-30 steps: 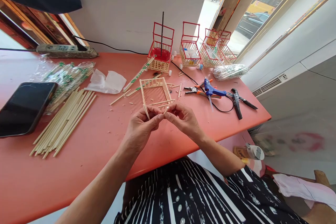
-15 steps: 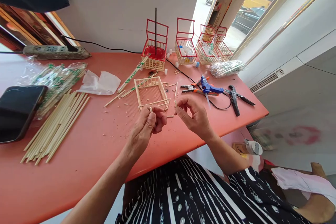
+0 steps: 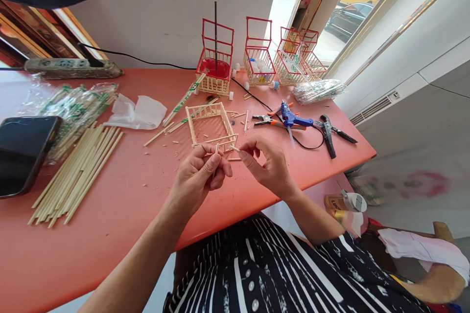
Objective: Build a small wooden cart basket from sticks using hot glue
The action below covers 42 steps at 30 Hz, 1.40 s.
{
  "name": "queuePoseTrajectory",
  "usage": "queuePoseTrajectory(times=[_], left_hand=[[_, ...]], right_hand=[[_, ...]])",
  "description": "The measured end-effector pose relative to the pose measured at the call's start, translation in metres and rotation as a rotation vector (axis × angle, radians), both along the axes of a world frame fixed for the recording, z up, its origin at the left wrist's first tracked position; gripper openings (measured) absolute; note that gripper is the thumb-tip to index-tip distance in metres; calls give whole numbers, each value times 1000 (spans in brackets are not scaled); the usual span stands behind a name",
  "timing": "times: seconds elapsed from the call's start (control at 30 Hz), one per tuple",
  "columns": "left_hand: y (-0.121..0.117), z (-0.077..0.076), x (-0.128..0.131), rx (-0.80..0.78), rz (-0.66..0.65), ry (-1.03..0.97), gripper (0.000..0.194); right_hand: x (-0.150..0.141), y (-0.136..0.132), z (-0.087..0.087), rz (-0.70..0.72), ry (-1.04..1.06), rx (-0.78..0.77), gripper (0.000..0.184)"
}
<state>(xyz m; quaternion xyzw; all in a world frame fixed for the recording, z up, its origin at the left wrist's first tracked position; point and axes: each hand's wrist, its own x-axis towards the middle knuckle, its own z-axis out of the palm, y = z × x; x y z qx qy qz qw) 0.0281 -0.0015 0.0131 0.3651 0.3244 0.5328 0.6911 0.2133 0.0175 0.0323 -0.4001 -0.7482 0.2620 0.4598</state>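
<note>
My left hand (image 3: pixel 200 176) is closed in a pinch on a short wooden stick (image 3: pixel 216 149) that points upward. Just right of it, my right hand (image 3: pixel 265 162) pinches another short stick piece (image 3: pixel 235 149) between thumb and forefinger. Both hands hover above the red table (image 3: pixel 121 205), close together. Right behind them sits an unpainted open frame of sticks (image 3: pixel 211 127). Loose short stick bits (image 3: pixel 234 159) lie on the table between the hands.
A bundle of long sticks (image 3: pixel 79 171) and a black phone (image 3: pixel 22 151) lie at the left. A blue glue gun (image 3: pixel 292 120), pliers (image 3: pixel 270 120) and cutters (image 3: pixel 330 132) lie at the right. Several red-topped stick baskets (image 3: pixel 215 71) line the wall. Plastic wrappers (image 3: pixel 137 112) lie mid-left.
One second ago both hands pinched one stick together. They then drew apart, each with a short piece. Now the right hand has moved back toward the left hand.
</note>
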Motion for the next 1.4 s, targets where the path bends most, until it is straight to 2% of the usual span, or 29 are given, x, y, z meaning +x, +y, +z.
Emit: queuePoseTrajectory(times=[0.37,0.67,1.4], left_hand=[[-1,2,0,-21,-65,-14,40],[-2,-2,-1,3,-72,15,38],[-2,0,-2,27,-68,51,39]], right_hand=[[-3,3,-2,-2,-64,52,8],[-7,3,-4,6,-50,46,8],[-7,1,-1,3,-85,103,11]])
